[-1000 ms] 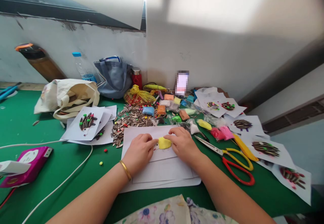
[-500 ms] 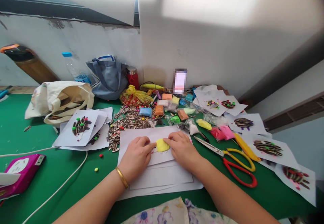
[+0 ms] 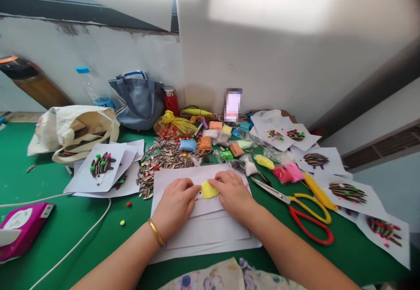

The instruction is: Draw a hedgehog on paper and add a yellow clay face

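Note:
A flattened piece of yellow clay (image 3: 209,190) lies on the top sheet of a stack of white paper (image 3: 210,225). My left hand (image 3: 177,200) rests on the paper, its fingers bent and their tips at the clay's left edge. From the right, my right hand (image 3: 232,192) touches the clay with thumb and fingertips, its fingers curled together. Small drawn lines show below the clay, and small dark and pink marks are at its left. Neither hand lifts anything off the paper.
Sunflower seeds (image 3: 167,156) are heaped behind the paper, beside bagged clay (image 3: 205,143). Scissors (image 3: 290,199) lie at the right near seed hedgehog pictures (image 3: 348,192). More pictures (image 3: 101,167), a canvas bag (image 3: 46,132) and a magenta power strip (image 3: 28,228) are at the left.
My right hand has shifted slightly left over the clay's upper right edge. My left hand stays almost in place. The whole view has moved a little.

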